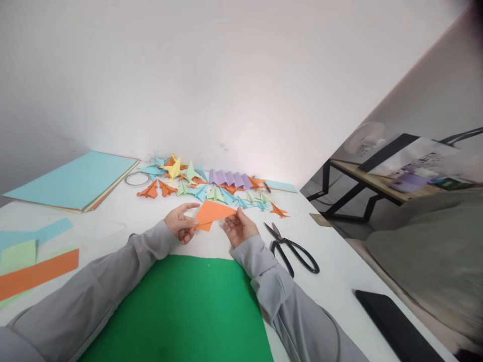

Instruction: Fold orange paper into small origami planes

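White table against a bare wall, with a green sheet at the near edge. Just beyond the sheet, an orange paper, already folded to a triangle, is held slightly above the table. The left hand pinches its lower left corner narrowly between thumb and fingers, forefinger stretched along the top edge. The right hand nips the right tip. A fold seems to be in hand; a clean crease would call for matched edges and a firm press. Scissors lie just right, and paper figures lie behind.
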The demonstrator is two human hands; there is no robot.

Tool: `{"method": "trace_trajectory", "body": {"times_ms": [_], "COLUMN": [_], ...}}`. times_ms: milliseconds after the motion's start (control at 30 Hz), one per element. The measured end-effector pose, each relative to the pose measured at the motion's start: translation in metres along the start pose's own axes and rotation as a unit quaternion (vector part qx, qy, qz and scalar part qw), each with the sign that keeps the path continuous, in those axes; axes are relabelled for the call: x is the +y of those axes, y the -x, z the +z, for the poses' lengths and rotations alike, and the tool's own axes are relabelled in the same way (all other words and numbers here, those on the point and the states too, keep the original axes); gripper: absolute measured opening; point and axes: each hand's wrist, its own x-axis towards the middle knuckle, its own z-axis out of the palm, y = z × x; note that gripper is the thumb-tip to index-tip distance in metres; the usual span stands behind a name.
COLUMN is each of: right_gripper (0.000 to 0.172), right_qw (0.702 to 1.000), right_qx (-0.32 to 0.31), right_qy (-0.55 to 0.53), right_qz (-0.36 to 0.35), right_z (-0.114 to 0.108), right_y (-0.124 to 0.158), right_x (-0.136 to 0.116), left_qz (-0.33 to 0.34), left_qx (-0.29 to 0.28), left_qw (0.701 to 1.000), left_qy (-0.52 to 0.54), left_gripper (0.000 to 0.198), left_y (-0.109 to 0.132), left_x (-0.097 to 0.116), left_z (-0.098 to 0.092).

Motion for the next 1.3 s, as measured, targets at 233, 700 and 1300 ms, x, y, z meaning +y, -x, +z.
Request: {"method": "trace_trajectory", "body": {"times_ms": [233, 700, 1300], "right_gripper": [0.041, 0.026, 0.037], "right_qw": [0.989, 0.988, 0.974], "right_qx": [-0.097, -0.094, -0.185], "right_qy": [0.088, 0.110, 0.130], "right_qz": [-0.061, -0.057, 0.018], "right_z": [-0.005, -0.005, 0.001], "right_y": [0.001, 0.005, 0.019], "right_x": [0.006, 0.011, 0.010], "left_qz": [-0.054, 0.007, -0.058], "left_qx": [-0.019, -0.018, -0.031], "left_qw": [0.990, 0.982, 0.995], "left_qy": [0.127, 0.189, 0.081], "left_gripper": [0.034, 0.033, 0.024], "left_y": [-0.004, -0.007, -0.011], "left_x": [0.001, 0.003, -0.008], "left_z": [-0.007, -0.014, -0.008]}}
